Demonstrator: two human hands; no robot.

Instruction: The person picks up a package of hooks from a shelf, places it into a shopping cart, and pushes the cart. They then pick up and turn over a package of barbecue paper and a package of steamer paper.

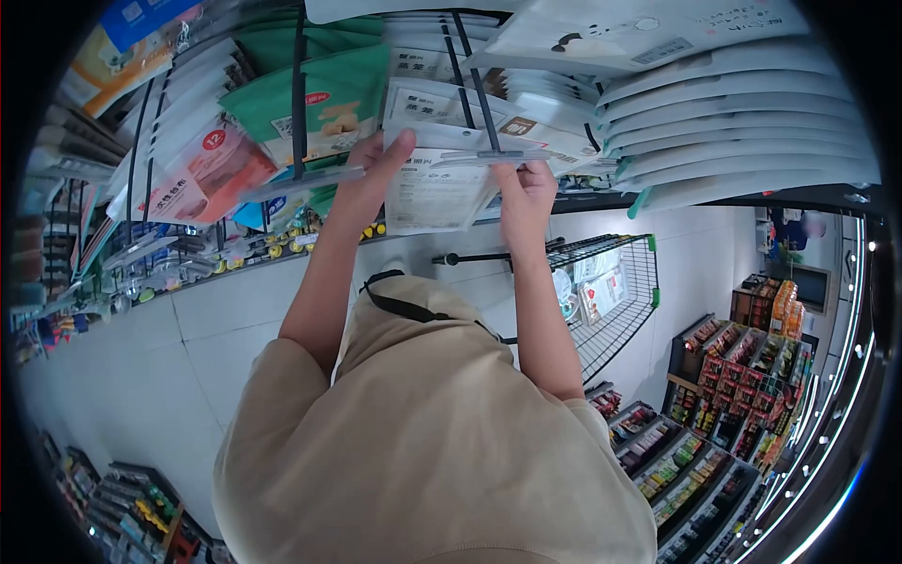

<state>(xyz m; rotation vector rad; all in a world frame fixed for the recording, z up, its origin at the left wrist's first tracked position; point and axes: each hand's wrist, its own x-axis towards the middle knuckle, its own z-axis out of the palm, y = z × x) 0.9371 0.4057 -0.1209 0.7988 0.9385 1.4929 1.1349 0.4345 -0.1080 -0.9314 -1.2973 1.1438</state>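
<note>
My left hand [374,169] is closed on the upper left edge of a white flat packet [434,195] with printed text, its thumb on the front. The packet hangs below the end of a black display hook [477,85]. My right hand [526,193] is at the packet's right side, just under a clear price-tag holder [493,157] at the hook's end. Its fingers are curled closed; what lies between them is hidden. More white packets [423,101] hang behind on the same hook.
Green packets [334,99] and pink-and-white packets [211,169] hang on hooks to the left. Stacked white packs [733,122] jut out at the right. A wire shopping cart [644,296] holding packages stands at my right. Product shelves [742,376] stand farther right.
</note>
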